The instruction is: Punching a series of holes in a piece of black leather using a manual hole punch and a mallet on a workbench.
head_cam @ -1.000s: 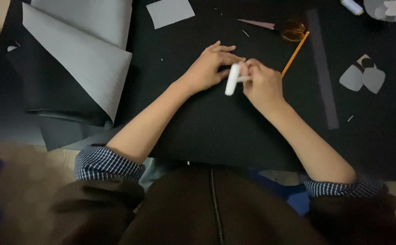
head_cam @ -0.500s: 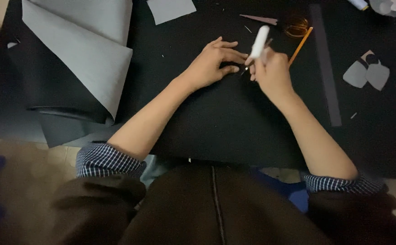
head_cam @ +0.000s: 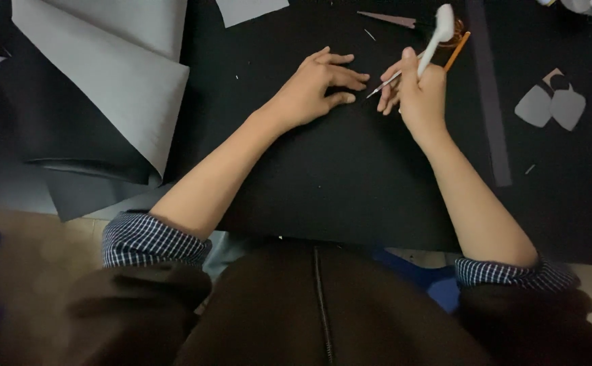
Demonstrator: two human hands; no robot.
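Right hand (head_cam: 418,91) around slim white pen (head_cam: 431,46)

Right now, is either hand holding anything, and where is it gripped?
The right hand grips a white-handled craft knife low on its handle, near the blade. The left hand lies flat, holding nothing.

- The black sheet (head_cam: 336,183) under my hands looks like matt paper or card, smooth.
- The grey sheets (head_cam: 106,74) curl like thin matt paper.
- The tool (head_cam: 431,41) I grip has a smooth white plastic-looking handle and a thin, metal-like tip.
- The pencil (head_cam: 456,51) looks like orange painted wood.
- My cuffs (head_cam: 150,240) are checked cloth.
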